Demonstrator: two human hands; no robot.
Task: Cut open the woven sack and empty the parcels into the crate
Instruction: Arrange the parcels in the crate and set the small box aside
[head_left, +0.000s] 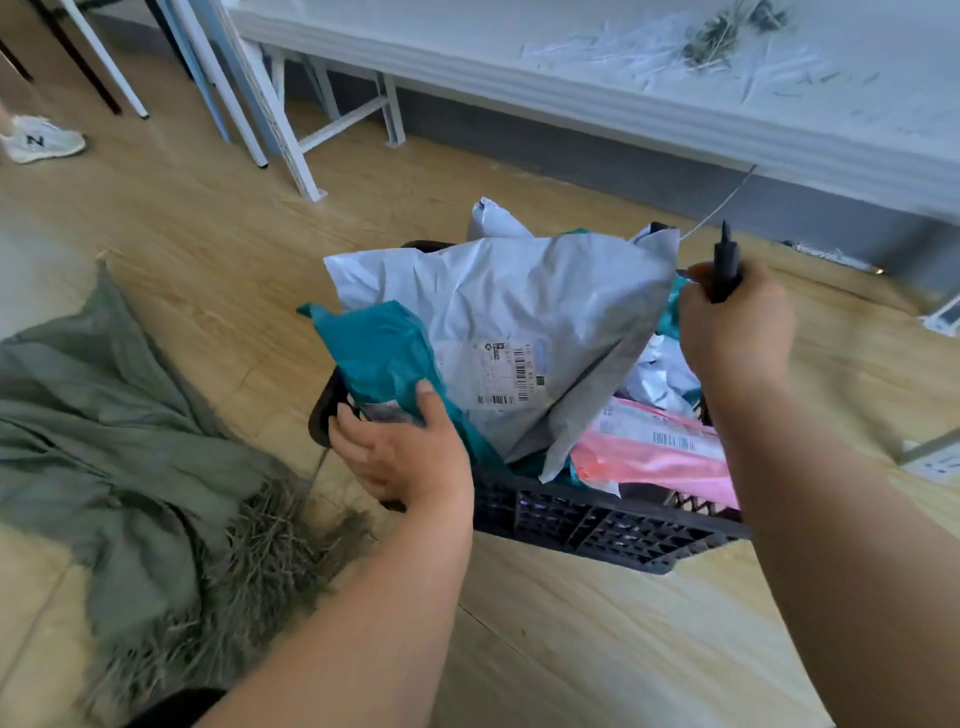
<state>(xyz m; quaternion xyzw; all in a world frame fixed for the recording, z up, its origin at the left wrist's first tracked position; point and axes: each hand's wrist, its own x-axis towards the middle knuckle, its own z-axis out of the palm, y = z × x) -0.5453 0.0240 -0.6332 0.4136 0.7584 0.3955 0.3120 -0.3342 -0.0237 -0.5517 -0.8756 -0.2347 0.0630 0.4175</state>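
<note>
A black plastic crate (613, 525) stands on the wooden floor, heaped with parcels. On top lies a large white-grey parcel (509, 312) with a barcode label. A teal parcel (379, 353) leans at the crate's left end, and my left hand (405, 447) grips its lower edge by the crate's rim. A pink parcel (660, 452) lies at the near right. My right hand (737, 332) is closed on a black cutter (724, 267) beside the white parcel's right corner. The green-grey woven sack (119, 441) lies flat and frayed on the floor to the left.
A long white table (675, 88) runs across the back, with white metal legs (291, 130) at the left. Another person's white shoe (41, 137) is at the far left. A thin cord (722, 202) runs from the cutter toward the table's edge.
</note>
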